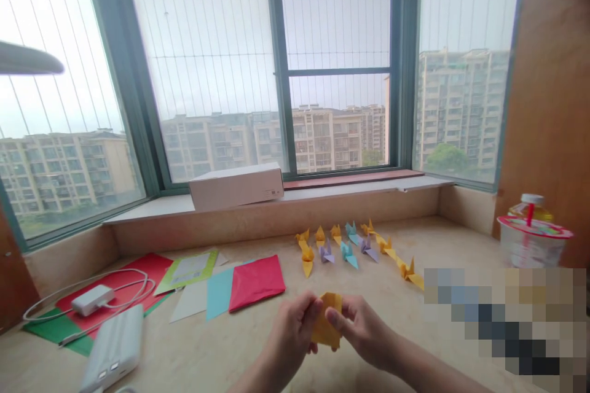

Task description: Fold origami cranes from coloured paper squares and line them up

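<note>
Pinching the yellow paper (pixel 328 319), seemingly half folded, low over the counter (pixel 221 350), the left hand (pixel 295 326) and right hand (pixel 365 328) are gripping it between curled fingers; finished paper cranes (pixel 350 245) are standing beyond, coloured sheets (pixel 255 282) are lying unfolded.

Folded paper (pixel 327 319) held between left hand (pixel 290 331) and right hand (pixel 364 328) at near table (pixel 452 245) edge, paper cranes (pixel 348 249) behind it, sheets (pixel 221 288) left, charger (pixel 92 299) on far-left sheets, power bank (pixel 115 350) before charger, box (pixel 236 186) on windowsill (pixel 359 187) behind, cup (pixel 532 242) far right, bottle (pixel 530 204) behind cup.
</note>
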A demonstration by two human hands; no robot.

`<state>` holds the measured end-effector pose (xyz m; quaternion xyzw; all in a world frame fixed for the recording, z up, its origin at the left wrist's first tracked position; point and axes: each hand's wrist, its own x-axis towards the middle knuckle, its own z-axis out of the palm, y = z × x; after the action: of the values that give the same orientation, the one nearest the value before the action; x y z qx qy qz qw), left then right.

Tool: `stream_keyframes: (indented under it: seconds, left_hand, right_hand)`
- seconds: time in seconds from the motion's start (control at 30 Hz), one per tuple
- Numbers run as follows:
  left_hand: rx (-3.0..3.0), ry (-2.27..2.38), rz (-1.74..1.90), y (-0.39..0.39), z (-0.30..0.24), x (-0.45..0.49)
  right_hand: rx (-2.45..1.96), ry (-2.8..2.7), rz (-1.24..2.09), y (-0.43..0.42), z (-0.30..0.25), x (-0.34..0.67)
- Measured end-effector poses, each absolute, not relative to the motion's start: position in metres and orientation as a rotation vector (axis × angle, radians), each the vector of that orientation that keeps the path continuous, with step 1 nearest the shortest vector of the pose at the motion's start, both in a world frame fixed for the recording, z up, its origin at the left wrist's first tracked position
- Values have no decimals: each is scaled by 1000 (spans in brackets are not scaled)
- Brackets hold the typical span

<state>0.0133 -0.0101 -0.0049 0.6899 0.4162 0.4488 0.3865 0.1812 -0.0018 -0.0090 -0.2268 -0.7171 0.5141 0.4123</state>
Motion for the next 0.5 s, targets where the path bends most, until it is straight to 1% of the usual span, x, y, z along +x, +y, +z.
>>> stream_keyframes:
  seconds: [0.1,0.2,0.33,0.5]
  left_hand:
    - [1979,1100,978,-9,-4,7]
    - [2047,1114,849,-6,-7,4]
    - [1934,1136,929,-1,-15,5]
    - [1912,1092,1039,1,-11,6]
  right_hand:
    - [-731,-1731,1201,6,-11,189]
    - [-841,-1802,1100,10,-12,194]
    - [-919,-1817,931,8,-9,193]
    - [-941,-1812,814,5,-6,192]
